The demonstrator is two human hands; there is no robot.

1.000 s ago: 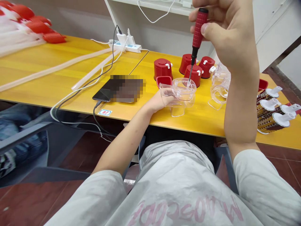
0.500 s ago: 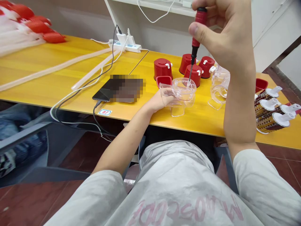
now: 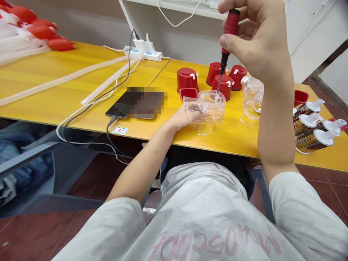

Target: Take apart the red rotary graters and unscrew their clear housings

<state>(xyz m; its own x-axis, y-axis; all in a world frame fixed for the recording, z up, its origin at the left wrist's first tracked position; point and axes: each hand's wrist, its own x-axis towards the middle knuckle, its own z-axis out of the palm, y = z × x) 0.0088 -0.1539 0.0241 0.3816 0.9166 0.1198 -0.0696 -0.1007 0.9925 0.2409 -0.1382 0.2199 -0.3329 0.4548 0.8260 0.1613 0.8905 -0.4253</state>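
Note:
My right hand (image 3: 261, 40) is closed around the red and black handle of a screwdriver (image 3: 230, 32), held upright. Its metal shaft points down, with the tip inside the round rim of a clear plastic housing (image 3: 210, 105). My left hand (image 3: 187, 115) grips that housing from the left side; some of its fingers show through the clear plastic. The housing rests on the yellow table (image 3: 231, 139). Just behind it are a red open cup-like part (image 3: 188, 94) and several red plastic pieces with white tabs, one of them a red base (image 3: 223, 88).
More clear housings (image 3: 251, 108) stand right, partly behind my right forearm. Metal grater drums (image 3: 312, 134) with white ends are grouped at the table's right. A black phone (image 3: 118, 107), cables and a power strip (image 3: 152, 55) lie left. Red net bundles (image 3: 46, 30) occupy the far left.
The view has shifted very slightly. My right hand's fingers have turned a little on the screwdriver handle; my left hand and the housing stay put.

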